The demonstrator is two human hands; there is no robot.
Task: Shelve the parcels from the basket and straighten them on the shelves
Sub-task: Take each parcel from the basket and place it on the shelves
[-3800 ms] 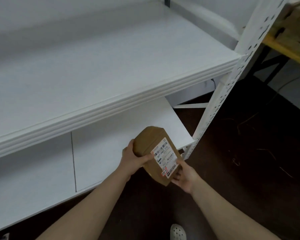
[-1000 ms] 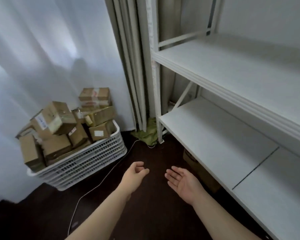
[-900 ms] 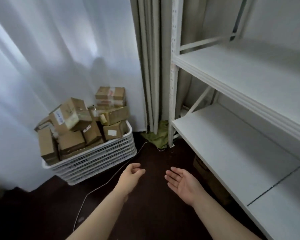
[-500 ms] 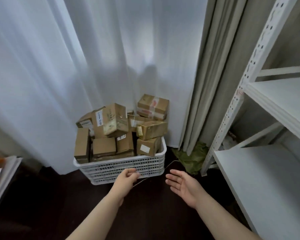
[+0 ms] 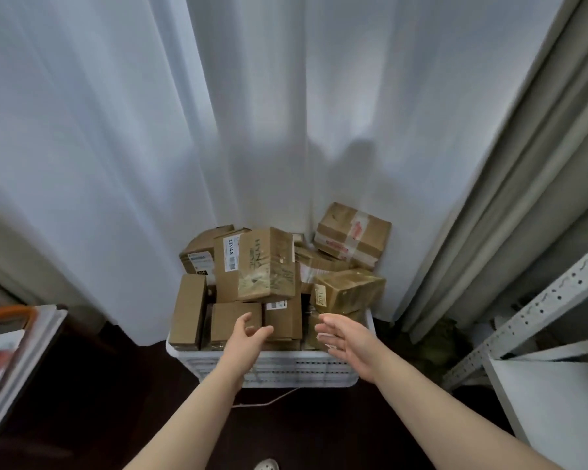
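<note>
A white slatted basket (image 5: 296, 371) stands on the dark floor against a white curtain, heaped with several brown cardboard parcels. A large taped box (image 5: 255, 264) with a white label lies on top, and a smaller taped box (image 5: 348, 291) sits to its right. Another box (image 5: 352, 234) leans against the curtain at the back. My left hand (image 5: 246, 340) hovers over the front parcels with fingers loosely curled and holds nothing. My right hand (image 5: 348, 340) is spread open over the basket's right front, empty.
The white metal shelf unit (image 5: 557, 395) with its perforated post (image 5: 537, 313) stands at the right. A grey drape (image 5: 510, 184) hangs beside it. A dark piece of furniture with papers (image 5: 11, 361) is at the left. A white cable (image 5: 269, 400) lies on the floor.
The view has swung left from the shelves to the basket. Both empty hands have reached forward and now hover over the parcels; the parcel held earlier is gone from them.
</note>
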